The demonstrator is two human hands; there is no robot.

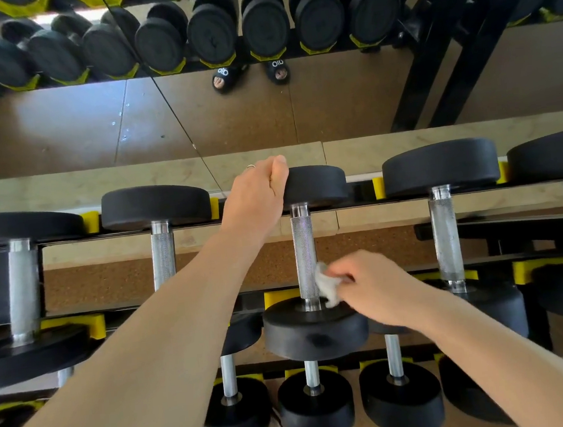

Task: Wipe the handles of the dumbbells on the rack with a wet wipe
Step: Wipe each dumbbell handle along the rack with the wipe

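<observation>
A black dumbbell with a knurled silver handle (303,245) lies on the top tier of the rack, in the middle of the view. My left hand (257,195) grips the left edge of its far head (318,184). My right hand (373,287) pinches a crumpled white wet wipe (326,283) against the lower right side of that handle, just above the near head (315,330).
More dumbbells lie on the same tier to the left (161,252) and right (445,232), in yellow cradles (90,221). A lower tier holds smaller dumbbells (315,402). A mirror (93,128) behind the rack reflects the rack and floor.
</observation>
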